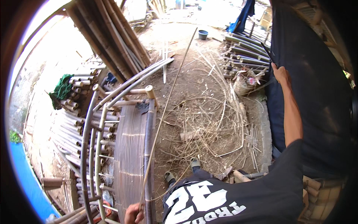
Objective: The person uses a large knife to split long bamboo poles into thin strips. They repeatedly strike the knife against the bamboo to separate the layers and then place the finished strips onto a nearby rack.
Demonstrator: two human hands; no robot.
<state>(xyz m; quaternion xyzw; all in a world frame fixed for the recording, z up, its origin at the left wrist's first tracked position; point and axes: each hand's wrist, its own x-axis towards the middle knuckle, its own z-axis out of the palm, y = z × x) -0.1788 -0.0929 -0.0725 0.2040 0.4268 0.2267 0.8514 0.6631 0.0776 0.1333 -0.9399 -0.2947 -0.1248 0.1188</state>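
My left hand (pixel 134 214), low in the picture next to a bamboo bench (pixel 130 138), is closed around the lower end of a long thin bamboo strip (pixel 172 91). The strip slants up and away past the bench's dark edge rail, over the littered ground. Off to the right, my right arm is stretched out. Its hand (pixel 282 74) is closed on the handle of a knife (pixel 267 52), whose dark narrow blade points up and to the left beside a black sheet (pixel 305 86). The handle is mostly covered by the fingers.
Bamboo shavings and thin strips (pixel 209 119) litter the dirt floor around my feet. Cut bamboo poles are stacked at right (pixel 246 54) and left (pixel 71 130). Tall poles (pixel 108 33) lean at the upper left. A dark bucket (pixel 203 34) stands farther off, and a sack (pixel 243 86) sits near the right-hand stack.
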